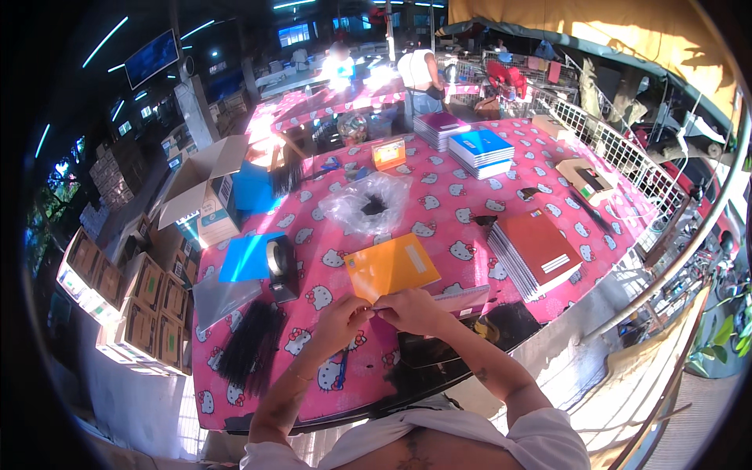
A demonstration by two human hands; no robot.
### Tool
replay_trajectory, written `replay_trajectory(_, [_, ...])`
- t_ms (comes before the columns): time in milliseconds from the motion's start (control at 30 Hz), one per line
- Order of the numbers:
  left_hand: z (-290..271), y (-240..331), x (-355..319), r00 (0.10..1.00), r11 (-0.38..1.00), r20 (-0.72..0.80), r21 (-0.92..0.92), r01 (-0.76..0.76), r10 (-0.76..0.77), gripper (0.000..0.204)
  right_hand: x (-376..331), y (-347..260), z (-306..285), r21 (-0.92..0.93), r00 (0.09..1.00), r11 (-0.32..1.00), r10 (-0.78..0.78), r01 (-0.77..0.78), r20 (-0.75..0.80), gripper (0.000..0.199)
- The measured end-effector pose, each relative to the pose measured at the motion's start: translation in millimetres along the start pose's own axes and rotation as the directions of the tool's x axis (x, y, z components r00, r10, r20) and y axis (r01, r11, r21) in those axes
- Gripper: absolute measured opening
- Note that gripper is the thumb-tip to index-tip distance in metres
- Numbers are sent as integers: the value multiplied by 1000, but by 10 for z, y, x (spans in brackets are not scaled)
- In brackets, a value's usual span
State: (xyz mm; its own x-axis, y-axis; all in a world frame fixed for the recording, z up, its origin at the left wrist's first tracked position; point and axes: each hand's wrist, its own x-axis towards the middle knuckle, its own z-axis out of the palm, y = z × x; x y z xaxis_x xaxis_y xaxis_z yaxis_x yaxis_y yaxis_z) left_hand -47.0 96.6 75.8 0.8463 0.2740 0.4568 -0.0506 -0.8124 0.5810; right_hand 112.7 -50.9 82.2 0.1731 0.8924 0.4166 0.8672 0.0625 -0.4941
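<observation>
A yellow notebook (401,265) lies in front of me on a pink patterned tablecloth (317,296). My left hand (345,323) is closed, its fingertips pinched at the notebook's near left corner. Against the same corner, my right hand (417,310) is also closed, its fingertips meeting the left ones. Any small piece between the fingertips is hidden. A pale lilac strip-like edge (464,301) shows just right of my right hand. Left of my left forearm is a bundle of thin black wire-like strands (251,348). A blue pen (342,368) rests between my forearms.
A tape dispenser (282,270), blue sheet (251,257) and open carton (211,204) are on the left. Clear plastic (352,205) lies ahead. Red-brown spiral notebooks (540,249) are stacked right, blue (482,145) and purple ones (440,125) farther back. A person (421,74) stands beyond the table.
</observation>
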Motion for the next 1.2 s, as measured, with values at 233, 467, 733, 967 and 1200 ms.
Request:
replay_trajectory(233, [51, -10, -17, 994, 990, -19, 88, -110, 112, 15, -6, -11, 28, -60, 999, 998, 34, -33, 19, 18])
replay_trajectory(467, [128, -26, -67, 992, 992, -48, 68, -111, 114, 19, -5, 33, 85, -67, 1000, 998, 12, -10, 28, 17])
replay_trajectory(733, [-140, -188, -150, 933, 938, 262, -175, 298, -248, 23, 59, -210, -163, -64, 966, 987, 158, -148, 205, 23])
replay_trajectory(967, [-105, 7, -112, 1000, 1000, -4, -4, 7, -7, 20, 102, -50, -8, 125, 991, 989, 63, -78, 119, 21])
replay_trajectory(1200, [-150, 23, -126, 999, 999, 29, -30, 35, -34, 17, 60, -22, -34, 159, 994, 987, -24, 8, 103, 21])
